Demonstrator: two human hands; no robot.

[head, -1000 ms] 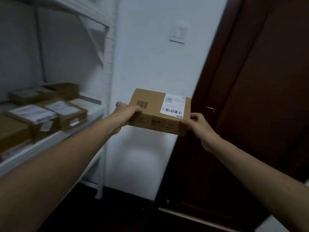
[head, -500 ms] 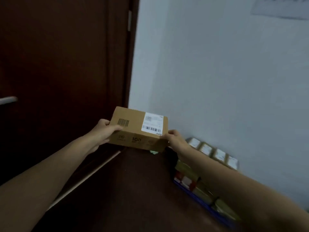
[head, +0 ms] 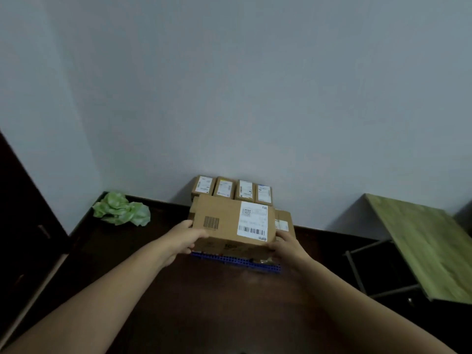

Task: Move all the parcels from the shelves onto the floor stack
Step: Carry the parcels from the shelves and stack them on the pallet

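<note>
Clearly midway: I hold the flat brown cardboard parcel with a white shipping label [head: 231, 221], left hand [head: 182, 238] and right hand [head: 288, 247] with fingers clamped on its ends, just above the floor stack of brown labelled boxes [head: 231, 191] on a blue plastic pallet [head: 237, 260]. Setting it down remains; shelves are out of sight, so I can't count what's left.

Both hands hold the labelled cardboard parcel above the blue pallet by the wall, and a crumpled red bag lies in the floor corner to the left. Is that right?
Not quite. The head view shows the crumpled bag in the left corner is green, not red. The rest holds: the left hand and right hand hold the labelled parcel above the blue pallet by the wall.
</note>
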